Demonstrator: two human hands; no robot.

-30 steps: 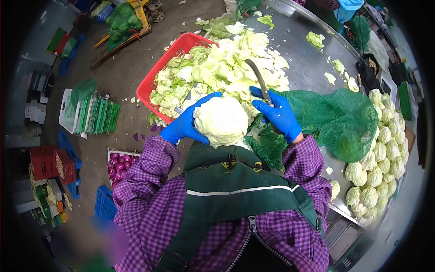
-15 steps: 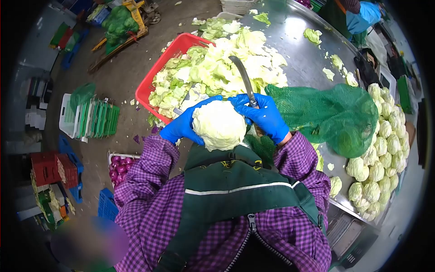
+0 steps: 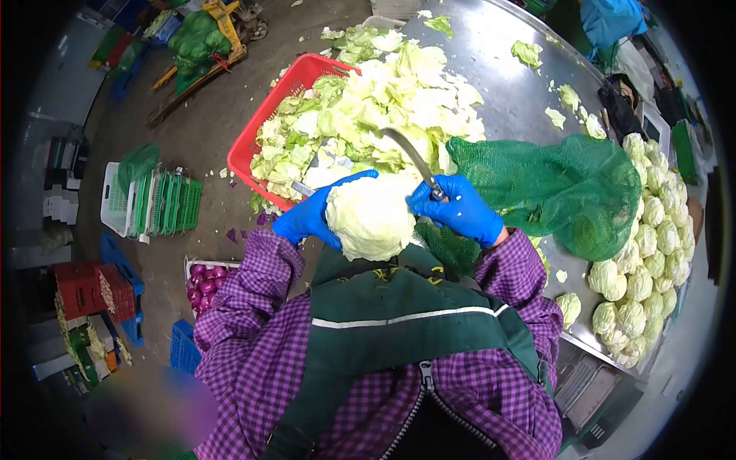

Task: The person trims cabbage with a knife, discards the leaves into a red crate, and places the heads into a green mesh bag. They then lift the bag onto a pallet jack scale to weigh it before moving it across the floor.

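Observation:
A pale, peeled cabbage (image 3: pixel 369 218) is held in front of my chest. My left hand (image 3: pixel 310 215), in a blue glove, grips it from the left side with the fingers around its far edge. In my blue-gloved right hand (image 3: pixel 460 208) is a curved knife (image 3: pixel 414 155), its blade pointing up and to the left over the loose leaves. The right fingers are wrapped round the handle, right at the cabbage's right edge. Beyond both hands lies a heap of cabbage leaves (image 3: pixel 414 88), spilling over a red basket (image 3: pixel 247 142). To the right, a green mesh sack (image 3: pixel 529 180) spreads on the metal table (image 3: pixel 491 100).
Whole cabbages (image 3: pixel 652 245) are piled along the table's right side. On the floor at left stand stacked crates (image 3: pixel 157 199), a box of purple onions (image 3: pixel 205 285) and a blue crate (image 3: pixel 182 345). Another person's blue garment (image 3: pixel 613 23) shows at top right.
My right hand has moved slightly right and down, away from the cabbage's top, and the knife has tilted further left. The left hand still holds the cabbage.

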